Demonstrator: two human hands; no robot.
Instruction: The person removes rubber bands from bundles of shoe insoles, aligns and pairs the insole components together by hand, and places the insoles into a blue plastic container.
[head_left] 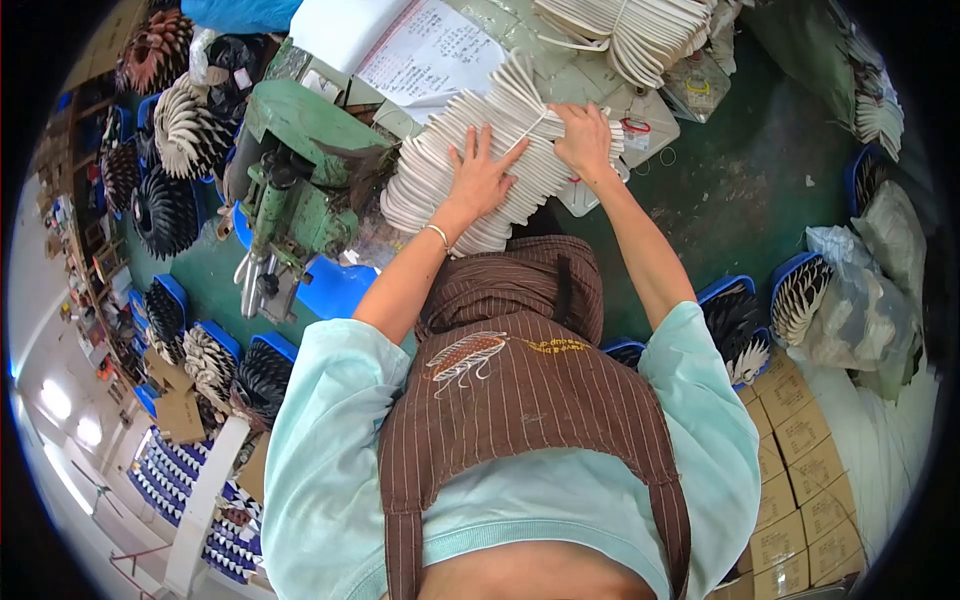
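Note:
A thick bundle of white curved strips lies fanned out on the work surface in front of me, with a thin white tie across its upper part. My left hand rests on the strips with its fingers spread. At the right end of the tie, my right hand has its fingers bent and closed on the bundle's edge. What sits under those fingertips is partly hidden. A second tied bundle of white strips lies farther back on the right.
A green machine stands close on the left. Handwritten sheets lie behind the bundle. A red ring-like item is near my right hand. Blue bins with fanned pieces stand on both sides. Cardboard boxes are at the lower right.

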